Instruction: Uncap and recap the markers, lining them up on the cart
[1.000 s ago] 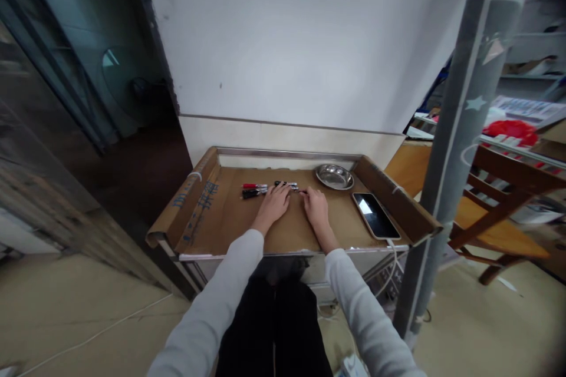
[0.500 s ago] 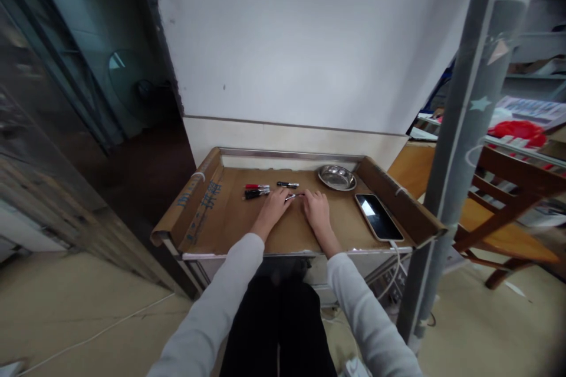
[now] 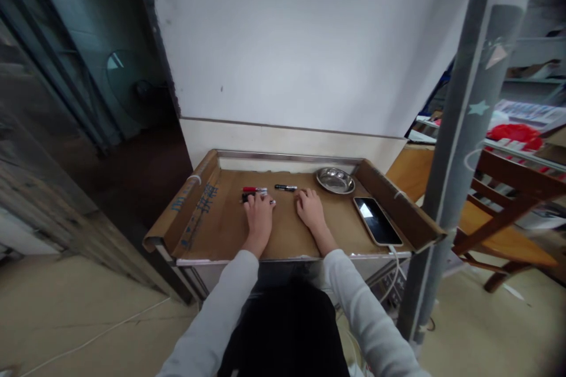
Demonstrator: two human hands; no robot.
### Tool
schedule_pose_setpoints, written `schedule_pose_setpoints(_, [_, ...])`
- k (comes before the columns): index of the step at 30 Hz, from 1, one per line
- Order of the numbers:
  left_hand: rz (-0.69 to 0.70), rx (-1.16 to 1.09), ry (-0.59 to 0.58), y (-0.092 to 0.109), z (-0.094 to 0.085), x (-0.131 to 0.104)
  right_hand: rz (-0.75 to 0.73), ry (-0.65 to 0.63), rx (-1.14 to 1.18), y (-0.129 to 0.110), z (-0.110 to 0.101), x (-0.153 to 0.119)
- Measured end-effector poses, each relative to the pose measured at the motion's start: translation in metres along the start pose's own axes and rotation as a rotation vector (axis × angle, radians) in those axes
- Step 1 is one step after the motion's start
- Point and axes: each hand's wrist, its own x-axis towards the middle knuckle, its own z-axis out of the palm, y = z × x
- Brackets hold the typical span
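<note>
My left hand (image 3: 259, 216) is closed on a pen (image 3: 272, 202), whose silvery end sticks out to the right of the fingers. Just beyond it lie a red pen (image 3: 254, 189) and dark pens (image 3: 246, 196), partly covered by the fingertips. A black pen (image 3: 285, 188) rests by itself between the two hands, a little farther back. My right hand (image 3: 310, 210) rests on the cardboard with its fingers curled; whether anything is under them is hidden.
The cardboard-lined tray table (image 3: 283, 235) has raised sides. A round metal dish (image 3: 335, 180) sits at its back right, with a cabled phone (image 3: 377, 221) in front. A grey pole (image 3: 460, 129) and a wooden chair (image 3: 508, 230) stand on the right.
My left hand has moved left to the pens, taking along the pen that was between both hands. My right hand has let go of that pen and stayed nearly in place.
</note>
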Motion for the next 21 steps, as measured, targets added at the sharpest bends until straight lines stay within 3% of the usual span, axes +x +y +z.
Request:
schedule_pose_setpoints(5, [-0.139, 0.033, -0.016, -0.001, 0.008, 0.000, 0.016, -0.013, -0.075, 0.003, 0.003, 0.008])
schedule_pose_setpoints(10, [-0.150, -0.013, 0.015, 0.003, 0.009, 0.004, 0.010, -0.018, -0.095, 0.002, 0.005, 0.009])
schedule_pose_setpoints(13, [-0.061, -0.021, -0.008, 0.008, 0.008, 0.007, 0.005, -0.015, -0.098, 0.003, 0.006, 0.009])
schedule_pose_setpoints(18, [0.216, -0.073, -0.086, 0.017, 0.014, 0.012, 0.006, 0.004, -0.094, 0.002, 0.006, 0.008])
schedule_pose_setpoints(21, [0.222, -0.081, -0.070, 0.020, 0.023, 0.018, 0.006, 0.014, -0.099, 0.002, 0.006, 0.007])
